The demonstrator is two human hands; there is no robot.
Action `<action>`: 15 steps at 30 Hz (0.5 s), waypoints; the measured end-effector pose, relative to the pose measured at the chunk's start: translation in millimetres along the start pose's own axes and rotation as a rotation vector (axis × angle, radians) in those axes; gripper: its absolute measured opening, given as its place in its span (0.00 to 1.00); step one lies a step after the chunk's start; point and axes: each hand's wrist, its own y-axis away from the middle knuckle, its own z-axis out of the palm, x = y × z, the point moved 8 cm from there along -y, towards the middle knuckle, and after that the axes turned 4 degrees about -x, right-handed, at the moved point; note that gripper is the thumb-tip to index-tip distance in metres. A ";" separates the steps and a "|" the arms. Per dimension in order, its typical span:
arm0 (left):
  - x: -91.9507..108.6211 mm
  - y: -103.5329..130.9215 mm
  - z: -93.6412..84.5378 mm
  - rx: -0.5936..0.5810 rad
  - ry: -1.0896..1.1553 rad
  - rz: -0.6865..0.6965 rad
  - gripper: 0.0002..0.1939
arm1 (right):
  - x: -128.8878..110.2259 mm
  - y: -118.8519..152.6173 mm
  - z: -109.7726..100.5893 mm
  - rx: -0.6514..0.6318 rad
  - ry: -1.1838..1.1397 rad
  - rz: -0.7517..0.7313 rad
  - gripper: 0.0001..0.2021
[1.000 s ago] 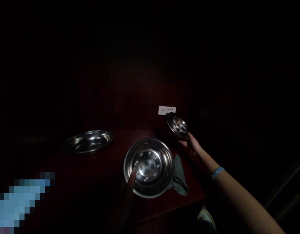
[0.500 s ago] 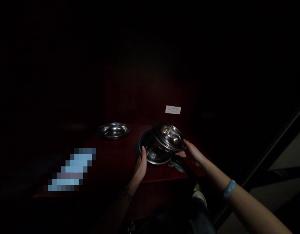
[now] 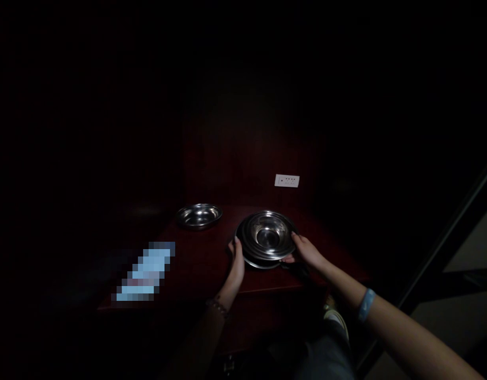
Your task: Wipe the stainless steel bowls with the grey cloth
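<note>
Our right hand (image 3: 307, 250) has its grip closed on the right rim of a shiny, round, silver steel bowl (image 3: 269, 238). We hold this over a larger round silver steel basin (image 3: 259, 264), covering most of it; we cannot tell whether they touch. Our left hand (image 3: 236, 266) has its grip on the basin's left rim, towards the right of the dark red surface (image 3: 203, 258). Farther left we see a shallow silver steel dish (image 3: 199, 215).

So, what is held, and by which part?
Right hand: upper round silver metal bowl, by its right rim. Left hand: touching left rim of larger round silver metal bowl.
</note>
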 end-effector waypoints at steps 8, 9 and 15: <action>4.0 6.5 2.3 -0.039 0.046 -0.074 0.32 | -3.9 -11.5 6.1 -0.037 0.108 -0.016 0.18; 4.8 7.9 2.8 -0.043 0.064 -0.078 0.31 | -4.5 -13.3 7.3 -0.049 0.125 -0.009 0.19; 2.6 12.7 3.7 -0.071 0.180 -0.120 0.30 | -12.3 -24.7 11.2 -0.144 0.257 -0.006 0.24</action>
